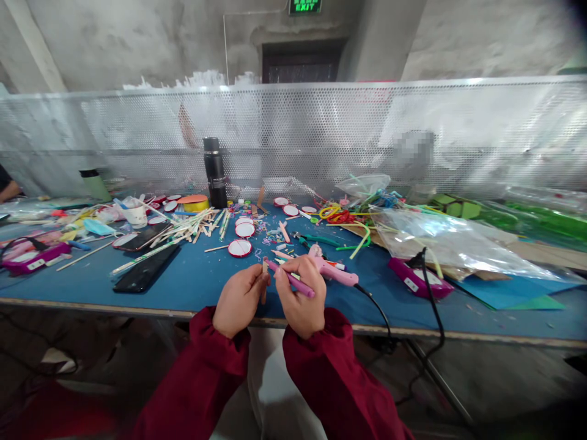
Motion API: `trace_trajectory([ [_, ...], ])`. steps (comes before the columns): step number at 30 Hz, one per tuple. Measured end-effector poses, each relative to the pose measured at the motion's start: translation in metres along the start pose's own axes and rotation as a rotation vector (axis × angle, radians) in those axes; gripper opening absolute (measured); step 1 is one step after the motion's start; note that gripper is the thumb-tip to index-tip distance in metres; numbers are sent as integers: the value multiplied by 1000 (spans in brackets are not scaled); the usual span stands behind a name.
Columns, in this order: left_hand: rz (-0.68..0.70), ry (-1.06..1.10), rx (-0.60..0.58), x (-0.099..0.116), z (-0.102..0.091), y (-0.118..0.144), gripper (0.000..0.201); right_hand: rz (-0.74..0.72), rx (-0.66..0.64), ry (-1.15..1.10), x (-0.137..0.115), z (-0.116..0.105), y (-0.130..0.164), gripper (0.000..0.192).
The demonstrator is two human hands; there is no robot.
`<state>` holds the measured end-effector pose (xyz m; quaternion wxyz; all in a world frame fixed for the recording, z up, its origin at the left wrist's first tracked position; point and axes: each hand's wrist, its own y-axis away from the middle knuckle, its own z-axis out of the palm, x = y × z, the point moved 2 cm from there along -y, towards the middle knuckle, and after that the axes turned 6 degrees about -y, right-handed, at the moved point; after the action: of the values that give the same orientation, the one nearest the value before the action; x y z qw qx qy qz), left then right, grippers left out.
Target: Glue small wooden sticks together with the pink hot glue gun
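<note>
Near the table's front edge my left hand (239,300) pinches a small wooden craft stick (264,278) held upright. My right hand (302,293) is closed around a pink-purple marker (297,284), its tip at the top of the stick; whether they touch I cannot tell. Just beyond my right hand lies a pink glue gun (337,271) with a black cord. Past my hands are a white disc with a red rim (239,247) and green-handled pliers (321,239), among small scattered colourful pieces.
A black phone (147,269) and a pile of craft sticks (195,223) lie to the left. A black bottle (214,174) stands at the back by a perforated metal screen (293,134). Rightward are a purple device (419,278), clear plastic bags (463,241) and blue sheets (509,290).
</note>
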<state>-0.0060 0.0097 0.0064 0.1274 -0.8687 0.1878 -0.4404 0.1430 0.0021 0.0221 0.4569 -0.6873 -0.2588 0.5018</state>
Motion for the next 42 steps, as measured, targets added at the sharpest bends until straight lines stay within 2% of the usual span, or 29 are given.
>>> trace_trajectory([
  [5, -6, -4, 6, 0, 0, 0, 36, 27, 34, 5, 1, -1, 0, 13],
  [19, 0, 5, 5, 2, -1, 1, 40, -5, -16, -1, -2, 0, -2, 16],
  [26, -7, 4, 2, 1, 0, 0, 38, 26, 29, -14, 2, 0, 1, 12],
  [31, -4, -1, 4, 0, 0, 1, 39, 23, 3, 0, 3, 1, 1, 14],
  [36, -11, -2, 10, -4, 0, 0, 36, 49, 73, -18, 3, -2, 1, 14],
  [42, -8, 25, 13, -4, 1, 0, 38, 22, 25, -30, 1, -1, 1, 16],
])
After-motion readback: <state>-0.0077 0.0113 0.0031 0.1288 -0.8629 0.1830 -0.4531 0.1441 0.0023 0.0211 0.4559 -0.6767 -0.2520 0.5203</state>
